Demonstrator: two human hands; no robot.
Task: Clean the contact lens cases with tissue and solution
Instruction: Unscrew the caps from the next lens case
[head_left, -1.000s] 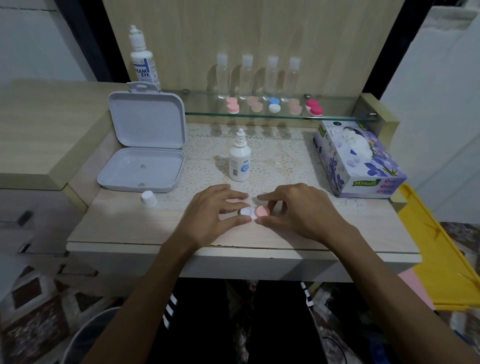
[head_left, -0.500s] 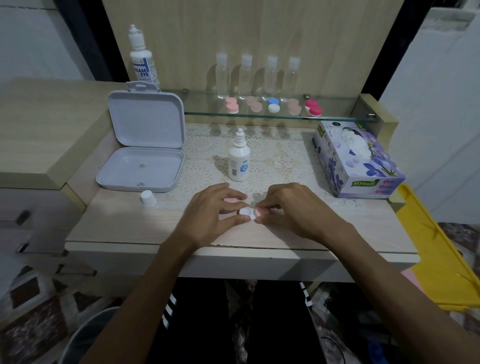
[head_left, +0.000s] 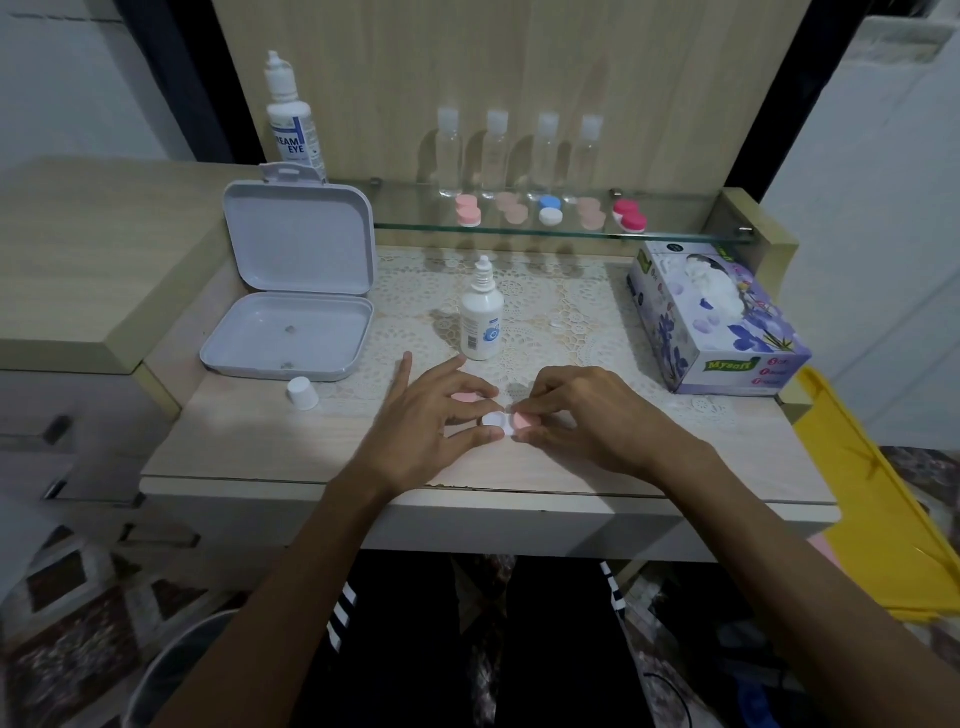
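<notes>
Just in front of the solution bottle (head_left: 482, 317), both hands pinch the contact lens case (head_left: 506, 423) near the bench (head_left: 260, 447) front edge: left hand (head_left: 431, 421) on its white half, right hand (head_left: 582, 415) hiding most of the pink cap.

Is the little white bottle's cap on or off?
Off. The small solution bottle stands upright with its bare nozzle showing, and a loose white cap sits by the open grey box.

Open grey hinged box (head_left: 291, 306) at left, four clear bottles (head_left: 519, 156) on glass shelf (head_left: 675, 236), yellow bin (head_left: 883, 499) at right
</notes>
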